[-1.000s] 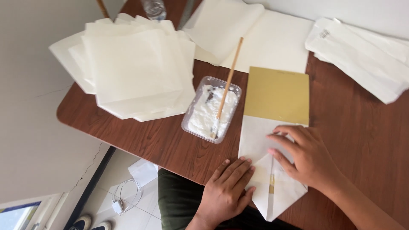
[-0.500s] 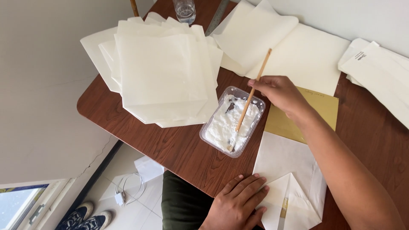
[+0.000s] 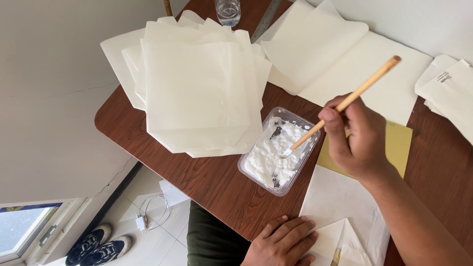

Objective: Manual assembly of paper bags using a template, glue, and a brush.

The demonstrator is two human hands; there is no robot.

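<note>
Right hand [image 3: 362, 143], off the folded paper [image 3: 345, 241] 1 second ago, now grips a wooden stick [image 3: 345, 101], tip lifting white paste from the tray [image 3: 278, 150] at 9 o'clock; left hand [image 3: 283, 241] stays flat, holding nothing.

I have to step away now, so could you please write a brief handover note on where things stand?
Right hand: holds the wooden stick, its tip dipped in white paste in the clear plastic tray.
Left hand: flat on the folded white paper at the near edge of the table.
Nearby: stack of cream sheets, a yellow sheet under the right hand.
Done: paper partly folded to a point.
Left: no paste on the fold yet.
</note>
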